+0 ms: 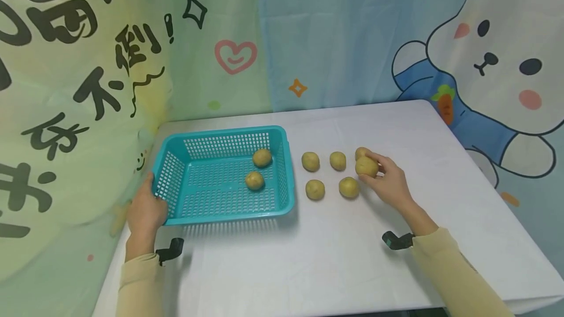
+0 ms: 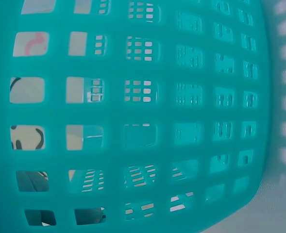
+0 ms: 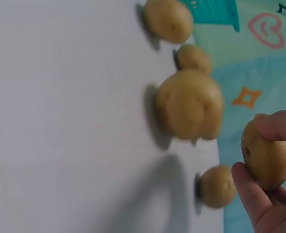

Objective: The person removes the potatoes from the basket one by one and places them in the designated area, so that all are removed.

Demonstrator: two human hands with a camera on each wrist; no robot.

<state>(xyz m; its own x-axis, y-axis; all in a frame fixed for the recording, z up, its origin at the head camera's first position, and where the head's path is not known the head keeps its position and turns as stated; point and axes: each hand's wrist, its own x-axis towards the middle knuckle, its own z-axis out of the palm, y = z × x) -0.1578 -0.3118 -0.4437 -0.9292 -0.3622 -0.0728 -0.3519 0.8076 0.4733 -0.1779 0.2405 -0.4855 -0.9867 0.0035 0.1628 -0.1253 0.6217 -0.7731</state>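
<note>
My left hand point(image 1: 147, 210) grips the left end of a turquoise plastic basket point(image 1: 229, 217), near its front corner. The left wrist view is filled by the basket's perforated wall point(image 2: 116, 109); the hand itself is out of that view. Two potatoes point(image 1: 262, 158) lie in the right half of the basket. Between thumb and fingers, my right hand point(image 1: 388, 180) holds a potato point(image 3: 268, 154), raised above the table in the right wrist view. Just behind it in the head view, another potato point(image 1: 362, 152) is partly covered.
Right of the basket, several more potatoes point(image 1: 315, 189) sit in two loose rows on the white-covered table point(image 1: 273, 273). A printed cloth backdrop point(image 1: 335, 38) hangs behind and along the left side. Small black devices point(image 1: 171, 251) are worn at both wrists.
</note>
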